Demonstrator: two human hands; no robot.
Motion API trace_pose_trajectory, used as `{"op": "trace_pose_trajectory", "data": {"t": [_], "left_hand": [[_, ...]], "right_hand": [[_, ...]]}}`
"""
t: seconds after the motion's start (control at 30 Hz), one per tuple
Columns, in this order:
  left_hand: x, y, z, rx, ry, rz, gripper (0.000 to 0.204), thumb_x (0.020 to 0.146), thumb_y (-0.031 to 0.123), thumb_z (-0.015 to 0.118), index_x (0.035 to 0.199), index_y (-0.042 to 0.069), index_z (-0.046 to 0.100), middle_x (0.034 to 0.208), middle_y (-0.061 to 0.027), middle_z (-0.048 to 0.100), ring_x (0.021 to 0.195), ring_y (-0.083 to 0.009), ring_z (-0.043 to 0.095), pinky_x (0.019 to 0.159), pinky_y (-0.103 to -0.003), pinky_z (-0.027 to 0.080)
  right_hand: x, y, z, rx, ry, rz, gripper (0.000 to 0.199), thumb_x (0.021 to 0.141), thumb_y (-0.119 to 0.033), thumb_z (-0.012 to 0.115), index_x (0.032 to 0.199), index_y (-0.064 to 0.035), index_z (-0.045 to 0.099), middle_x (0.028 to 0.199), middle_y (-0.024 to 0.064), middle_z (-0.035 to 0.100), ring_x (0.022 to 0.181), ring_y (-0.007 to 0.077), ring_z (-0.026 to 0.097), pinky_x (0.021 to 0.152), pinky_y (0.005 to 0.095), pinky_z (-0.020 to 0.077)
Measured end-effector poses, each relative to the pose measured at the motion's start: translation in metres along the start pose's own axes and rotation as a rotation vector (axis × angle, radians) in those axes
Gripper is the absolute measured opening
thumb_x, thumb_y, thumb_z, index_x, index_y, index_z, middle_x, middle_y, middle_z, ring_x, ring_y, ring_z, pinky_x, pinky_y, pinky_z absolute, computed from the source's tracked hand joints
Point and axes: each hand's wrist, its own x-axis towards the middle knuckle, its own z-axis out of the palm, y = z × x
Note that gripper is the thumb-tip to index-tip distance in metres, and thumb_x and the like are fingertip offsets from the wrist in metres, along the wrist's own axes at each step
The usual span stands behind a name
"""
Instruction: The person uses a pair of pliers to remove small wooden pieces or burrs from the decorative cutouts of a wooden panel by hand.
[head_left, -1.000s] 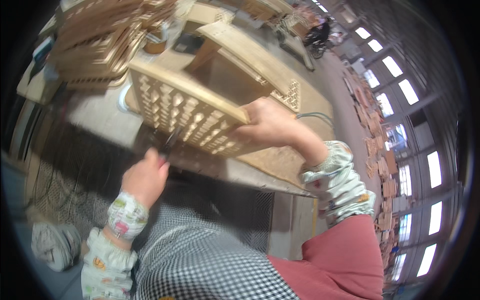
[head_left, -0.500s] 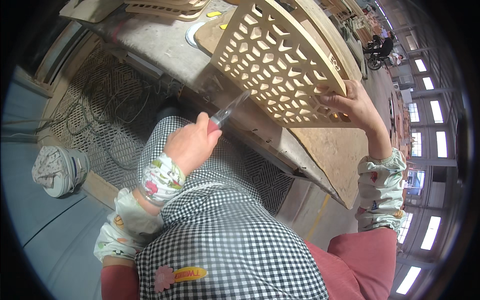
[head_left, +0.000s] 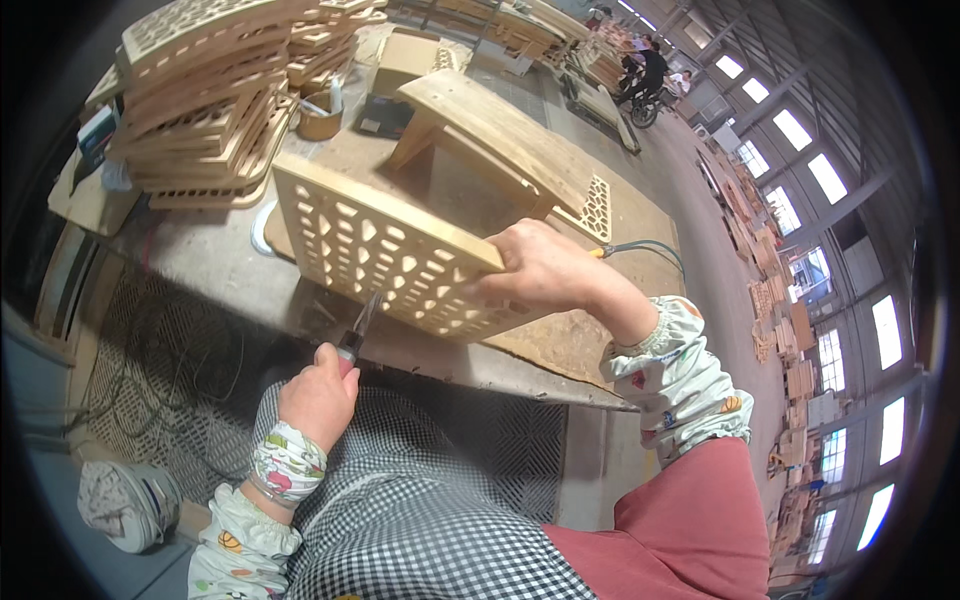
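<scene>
My right hand [head_left: 548,265] is closed on the upper right corner of a pale wooden panel [head_left: 392,218] cut through with many small holes. The panel stands tilted on edge over the near side of the workbench [head_left: 430,362]. In my left hand [head_left: 318,398] is a knife [head_left: 350,345] with a red and dark handle, my fingers wrapped round it. Its slim metal blade points up at the panel's pierced face, near the lower edge. Whether the tip touches the wood or enters a hole, I cannot tell.
Stacked pierced panels [head_left: 205,105] fill the bench's far left, beside a round container [head_left: 320,122] of tools. Behind the held panel stands a wooden stool-like piece [head_left: 500,130]. A cable [head_left: 645,246] lies at the right. A lidded bucket [head_left: 130,510] sits at lower left.
The view has swung up, showing more of the bench. The panel has turned so its top edge faces me more. My left hand keeps the knife by the panel's face.
</scene>
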Motion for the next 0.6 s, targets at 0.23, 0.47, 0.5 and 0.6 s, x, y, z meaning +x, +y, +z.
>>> {"op": "trace_pose_trajectory", "data": {"t": [0.23, 0.47, 0.5, 0.6], "left_hand": [[0.020, 0.006, -0.001, -0.009, 0.117, 0.039, 0.035, 0.100, 0.034, 0.069, 0.115, 0.005, 0.055, 0.084, -0.0220, 0.076, 0.080, -0.0441, 0.076, 0.070, -0.055, 0.061], [0.000, -0.016, -0.009, -0.069, 0.066, -0.051, 0.035, 0.102, 0.036, 0.065, 0.115, 0.004, 0.057, 0.088, -0.0224, 0.077, 0.085, -0.0444, 0.075, 0.074, -0.055, 0.060], [0.005, -0.020, -0.008, -0.065, 0.055, -0.043, 0.035, 0.103, 0.036, 0.065, 0.115, 0.004, 0.057, 0.088, -0.0222, 0.077, 0.084, -0.0439, 0.076, 0.074, -0.055, 0.061], [0.004, -0.027, 0.000, -0.055, 0.077, 0.016, 0.033, 0.104, 0.034, 0.064, 0.114, 0.003, 0.056, 0.086, -0.0209, 0.077, 0.082, -0.0414, 0.077, 0.072, -0.053, 0.061]], "right_hand": [[-0.005, -0.014, -0.005, -0.064, 0.039, -0.025, 0.042, 0.088, -0.037, 0.077, 0.101, 0.0025, 0.078, 0.082, 0.0244, 0.073, 0.076, 0.0356, 0.072, 0.073, 0.0462, 0.0562], [0.007, -0.012, 0.022, 0.149, -0.023, -0.008, 0.034, 0.089, -0.024, 0.078, 0.109, 0.0029, 0.079, 0.079, 0.0083, 0.077, 0.064, 0.0129, 0.070, 0.058, 0.0297, 0.0543], [0.006, -0.014, 0.028, 0.147, 0.009, -0.037, 0.033, 0.089, -0.028, 0.077, 0.104, 0.0015, 0.080, 0.074, 0.0079, 0.076, 0.060, 0.0143, 0.068, 0.058, 0.0326, 0.0553], [0.007, -0.029, 0.032, 0.203, 0.062, -0.025, 0.031, 0.089, -0.025, 0.076, 0.104, 0.0018, 0.078, 0.079, 0.0081, 0.077, 0.061, 0.0146, 0.068, 0.060, 0.0323, 0.0561]]}}
